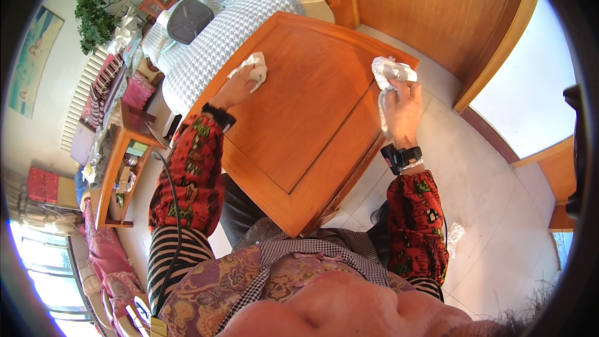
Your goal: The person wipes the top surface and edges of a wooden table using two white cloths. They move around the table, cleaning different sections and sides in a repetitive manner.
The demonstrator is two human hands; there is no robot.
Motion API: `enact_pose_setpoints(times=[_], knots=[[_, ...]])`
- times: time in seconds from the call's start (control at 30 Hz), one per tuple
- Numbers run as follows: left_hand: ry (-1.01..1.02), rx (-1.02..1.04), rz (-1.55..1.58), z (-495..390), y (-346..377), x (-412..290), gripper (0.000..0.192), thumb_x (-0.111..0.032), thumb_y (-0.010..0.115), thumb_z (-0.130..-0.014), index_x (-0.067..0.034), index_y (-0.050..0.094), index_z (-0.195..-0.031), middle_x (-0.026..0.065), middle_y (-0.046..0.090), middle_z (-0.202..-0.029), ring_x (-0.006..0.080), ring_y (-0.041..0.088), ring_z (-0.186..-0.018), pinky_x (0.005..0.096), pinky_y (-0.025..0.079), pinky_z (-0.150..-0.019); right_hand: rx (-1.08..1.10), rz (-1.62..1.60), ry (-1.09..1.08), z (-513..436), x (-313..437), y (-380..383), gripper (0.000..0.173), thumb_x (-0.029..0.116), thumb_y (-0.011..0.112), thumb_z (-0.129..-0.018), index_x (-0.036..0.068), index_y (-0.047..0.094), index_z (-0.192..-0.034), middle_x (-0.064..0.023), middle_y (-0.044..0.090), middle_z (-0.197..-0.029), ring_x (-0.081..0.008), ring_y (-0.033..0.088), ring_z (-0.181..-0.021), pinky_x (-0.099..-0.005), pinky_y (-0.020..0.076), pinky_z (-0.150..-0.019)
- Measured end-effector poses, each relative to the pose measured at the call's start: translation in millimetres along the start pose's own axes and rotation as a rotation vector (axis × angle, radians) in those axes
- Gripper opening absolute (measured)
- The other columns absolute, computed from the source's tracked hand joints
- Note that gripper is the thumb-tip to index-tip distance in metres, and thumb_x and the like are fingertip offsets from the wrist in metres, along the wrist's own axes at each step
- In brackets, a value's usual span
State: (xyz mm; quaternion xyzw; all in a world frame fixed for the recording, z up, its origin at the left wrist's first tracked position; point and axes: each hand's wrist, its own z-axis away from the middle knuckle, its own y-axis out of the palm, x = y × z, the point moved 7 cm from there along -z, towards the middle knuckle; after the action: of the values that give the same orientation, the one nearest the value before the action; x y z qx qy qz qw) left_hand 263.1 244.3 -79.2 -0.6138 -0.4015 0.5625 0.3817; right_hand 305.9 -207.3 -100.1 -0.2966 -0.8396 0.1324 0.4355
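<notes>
A square wooden tabletop (299, 107) with an inset panel stands before me, one corner pointing at my waist. My left hand (234, 86) grips a crumpled white cloth (257, 69), pressed on the panel near the left edge. At the right edge, my right hand (403, 110) pinches a second white cloth (390, 71). Part of that cloth hangs down along the table's side. Fingers partly hide both cloths. Black bands circle both wrists, above red patterned sleeve covers.
Beyond the left edge is a surface under a houndstooth cover (201, 72), bearing a dark grey object (189, 21). A wooden door (435, 18) stands at the far right. To the left is a low wooden table with shelves (117, 173). A crumpled white scrap (455, 238) lies on the tiled floor (496, 196).
</notes>
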Motion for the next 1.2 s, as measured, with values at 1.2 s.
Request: enact_pose_setpoints(times=[1.2], knots=[[0.139, 0.070, 0.079, -36.0, 31.3, -85.1, 0.042, -0.017, 0.063, -0.096, -0.004, 0.052, -0.134, 0.0222, 0.064, -0.123, 0.0409, 0.060, -0.118, 0.0454, 0.046, -0.102, -0.022, -0.044, -0.016, -0.9, -5.5, 2.9, 0.022, 0.008, 0.065, -0.090, 0.010, 0.074, -0.110, -0.0143, 0.060, -0.111, -0.0351, 0.063, -0.100, -0.0456, 0.0542, -0.084]])
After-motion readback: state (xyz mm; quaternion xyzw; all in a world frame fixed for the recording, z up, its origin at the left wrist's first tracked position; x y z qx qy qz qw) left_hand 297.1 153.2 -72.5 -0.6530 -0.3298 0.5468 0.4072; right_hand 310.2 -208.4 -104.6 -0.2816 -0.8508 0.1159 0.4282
